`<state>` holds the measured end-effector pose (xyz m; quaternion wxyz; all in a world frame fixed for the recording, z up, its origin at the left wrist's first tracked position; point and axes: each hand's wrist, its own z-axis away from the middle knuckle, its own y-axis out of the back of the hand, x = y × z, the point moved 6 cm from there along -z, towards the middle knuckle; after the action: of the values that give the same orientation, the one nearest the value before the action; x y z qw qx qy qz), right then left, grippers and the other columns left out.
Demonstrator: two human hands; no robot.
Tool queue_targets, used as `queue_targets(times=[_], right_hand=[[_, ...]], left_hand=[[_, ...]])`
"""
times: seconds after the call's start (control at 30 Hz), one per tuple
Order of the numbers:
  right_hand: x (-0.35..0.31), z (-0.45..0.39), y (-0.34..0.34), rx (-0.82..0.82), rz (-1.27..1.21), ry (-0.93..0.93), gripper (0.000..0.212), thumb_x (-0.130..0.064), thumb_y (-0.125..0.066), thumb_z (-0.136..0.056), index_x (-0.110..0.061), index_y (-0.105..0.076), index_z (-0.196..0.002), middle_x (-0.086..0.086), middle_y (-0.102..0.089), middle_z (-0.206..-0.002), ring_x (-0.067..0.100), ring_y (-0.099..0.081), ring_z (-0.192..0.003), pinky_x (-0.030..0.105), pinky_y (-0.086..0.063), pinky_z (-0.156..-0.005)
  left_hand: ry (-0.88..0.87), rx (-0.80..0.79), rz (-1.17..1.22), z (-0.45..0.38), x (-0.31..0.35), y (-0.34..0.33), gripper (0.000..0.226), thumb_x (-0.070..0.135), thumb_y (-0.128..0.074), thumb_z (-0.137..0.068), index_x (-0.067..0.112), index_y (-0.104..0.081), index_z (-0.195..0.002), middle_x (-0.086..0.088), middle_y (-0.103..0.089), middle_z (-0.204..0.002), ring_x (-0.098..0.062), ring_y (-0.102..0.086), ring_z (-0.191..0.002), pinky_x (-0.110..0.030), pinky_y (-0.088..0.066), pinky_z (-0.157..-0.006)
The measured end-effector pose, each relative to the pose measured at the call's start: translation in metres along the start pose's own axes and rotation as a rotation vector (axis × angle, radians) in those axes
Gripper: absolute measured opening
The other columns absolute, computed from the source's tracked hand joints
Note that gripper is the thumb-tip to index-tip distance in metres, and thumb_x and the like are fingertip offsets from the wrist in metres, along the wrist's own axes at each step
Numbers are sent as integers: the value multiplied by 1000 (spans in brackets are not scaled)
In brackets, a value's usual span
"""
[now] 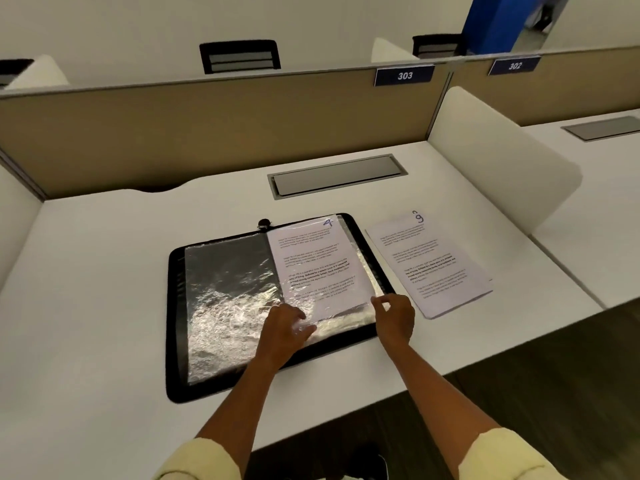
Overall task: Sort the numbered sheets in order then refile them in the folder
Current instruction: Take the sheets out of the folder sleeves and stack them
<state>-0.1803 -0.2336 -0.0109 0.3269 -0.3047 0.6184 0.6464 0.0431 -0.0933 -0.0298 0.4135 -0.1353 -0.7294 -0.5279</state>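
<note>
The folder [175,341] lies open on the desk [86,289], black zip border all round, zip pull [264,223] at the top of the spine. Its left side shows crinkled clear sleeves [225,306] over a dark backing. On its right side, sheet 4 [317,268] sits partly in a clear sleeve, its top edge and blue handwritten number past the sleeve's opening.

The left hand [284,329] rests on the sleeve near the sheet's lower left corner, fingers bent and pinching the plastic. The right hand [394,315] is at the sheet's lower right corner, thumb and fingers curled on the sleeve edge.

Sheet 9 [429,265] tops a small stack lying flat on the desk just beside the folder's right edge, apart from it.

The desk is white, with a grey cable hatch [337,175] behind the folder. A tan partition [207,126] carries plates 303 [404,75] and 302 [514,66]. A white divider [498,161] stands to the right. Black chair backs [240,56] show beyond the partition.
</note>
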Motion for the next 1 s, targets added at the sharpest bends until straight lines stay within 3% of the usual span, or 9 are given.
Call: queue_targets(times=[0.17, 0.33, 0.5, 0.63, 0.77, 0.87, 1.0], right_hand=[[-8, -1, 2, -11, -15, 74, 17, -27, -73, -89, -10, -72, -91, 8, -66, -106, 25, -63, -101, 34, -51, -85], [-12, -1, 4, -25, -34, 85, 21, -29, -69, -93, -9, -72, -96, 7, -65, -109, 20, -62, -101, 22, -42, -82], [-8, 5, 8, 26, -77, 26, 26, -32, -57, -100, -10, -68, -107, 7, -63, -111, 21, -61, -102, 30, -51, -88], [-8, 17, 7, 39, -210, -87, 19, -30, -53, -102, -12, -60, -98, 5, -63, -94, 20, -62, -87, 28, -53, -75], [-7, 37, -12, -152, -478, -283, 24, -22, -55, -101, -6, -67, -88, 13, -71, -82, 20, -68, -74, 26, -57, -65], [-12, 57, -35, -334, -703, -435, 14, -10, -59, -97, -2, -71, -99, 14, -75, -90, 22, -73, -79, 28, -59, -71], [-13, 73, -53, -366, -845, -548, 15, -2, -58, -97, -3, -64, -111, 14, -73, -105, 25, -75, -90, 29, -59, -77]], left_hand=[[-127, -118, -57, -4, 23, -34, 40, 43, -87, -64, 19, -67, -88, 3, -57, -87, -17, -51, -84, -30, -44, -71], [-125, -98, -65, -9, 33, -40, 15, 25, -79, -78, 19, -67, -85, 4, -55, -84, -17, -51, -83, -29, -42, -71], [-90, -149, -46, -14, 29, -41, 3, 20, -73, -85, 20, -71, -82, 4, -59, -81, -15, -55, -80, -31, -45, -73], [9, -131, 22, -16, 29, -39, 8, 16, -77, -82, 19, -70, -77, 2, -61, -80, -13, -56, -77, -25, -45, -71], [90, -87, 73, -19, 25, -39, 16, 18, -84, -74, 16, -69, -70, 4, -61, -71, -6, -56, -67, -17, -42, -62], [119, -93, 110, -20, 23, -39, 13, 20, -83, -74, 16, -71, -71, 5, -64, -70, -5, -58, -67, -18, -43, -61], [107, -121, 133, -24, 20, -37, 3, 15, -77, -81, 12, -77, -81, 0, -70, -77, -11, -63, -73, -23, -47, -69]])
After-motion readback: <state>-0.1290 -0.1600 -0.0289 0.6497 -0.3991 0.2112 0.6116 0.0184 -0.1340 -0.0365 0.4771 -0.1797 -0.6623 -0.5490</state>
